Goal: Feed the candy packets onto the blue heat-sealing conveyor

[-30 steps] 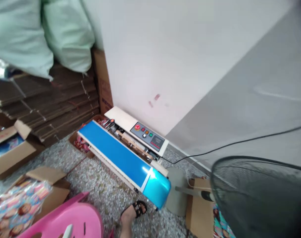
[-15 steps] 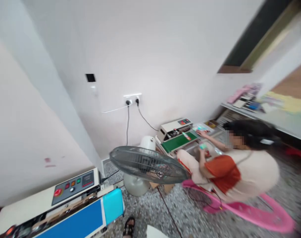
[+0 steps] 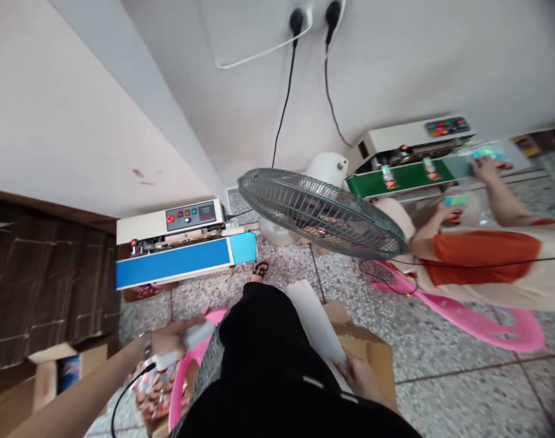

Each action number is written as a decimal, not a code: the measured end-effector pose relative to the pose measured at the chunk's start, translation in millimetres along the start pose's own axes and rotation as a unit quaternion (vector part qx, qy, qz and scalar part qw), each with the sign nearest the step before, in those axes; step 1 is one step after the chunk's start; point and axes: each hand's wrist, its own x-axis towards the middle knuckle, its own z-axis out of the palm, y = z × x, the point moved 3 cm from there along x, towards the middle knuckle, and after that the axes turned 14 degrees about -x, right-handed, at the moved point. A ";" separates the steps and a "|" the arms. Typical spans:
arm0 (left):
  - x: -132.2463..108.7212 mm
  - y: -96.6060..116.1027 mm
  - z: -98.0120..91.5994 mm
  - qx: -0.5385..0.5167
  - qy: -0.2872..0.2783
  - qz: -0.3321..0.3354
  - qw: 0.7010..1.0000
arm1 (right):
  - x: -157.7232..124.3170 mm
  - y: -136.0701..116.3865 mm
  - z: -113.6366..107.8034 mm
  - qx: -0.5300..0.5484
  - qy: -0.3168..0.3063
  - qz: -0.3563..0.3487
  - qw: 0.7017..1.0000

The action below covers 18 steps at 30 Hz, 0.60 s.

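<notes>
My left hand (image 3: 170,339), at the lower left, is wrapped round a blurred white object (image 3: 196,336) beside a pink chair (image 3: 198,353). A black cable (image 3: 122,383) runs from its lower end; what kind of device it is I cannot make out. At the lower right, the fingers of my right hand (image 3: 362,376) are closed on the edge of a long white flat board (image 3: 314,322) beside my leg. Behind that hand is an open cardboard box (image 3: 380,365). A bag of small reddish-brown packed items (image 3: 156,392) lies below my left hand.
A sealing machine with a blue belt (image 3: 172,263) stands by the wall. A grey fan (image 3: 323,213) stands ahead. On the right, a co-worker in an orange-sleeved top (image 3: 487,255) handles packets at a green-belt machine (image 3: 400,182). Brown cartons (image 3: 53,274) are stacked at the left.
The view has tilted down, so the fan and machines sit higher or shifted. Both my hands have come into view, with the white object and more of the board. Two packets now show on the green belt.
</notes>
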 end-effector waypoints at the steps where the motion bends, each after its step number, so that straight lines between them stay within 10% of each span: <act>1: -0.8 0.8 2.6 -0.010 -0.014 -0.020 1.000 | -5.4 3.6 1.2 0.009 -0.002 0.020 1.000; 12: -18.3 59.4 10.0 0.046 -0.149 0.038 0.987 | -2.9 0.0 -7.1 0.035 -0.021 0.098 0.994; 18: -0.6 103.4 16.2 0.093 -0.273 -0.078 0.954 | 7.2 0.9 -1.4 0.005 0.000 0.084 0.996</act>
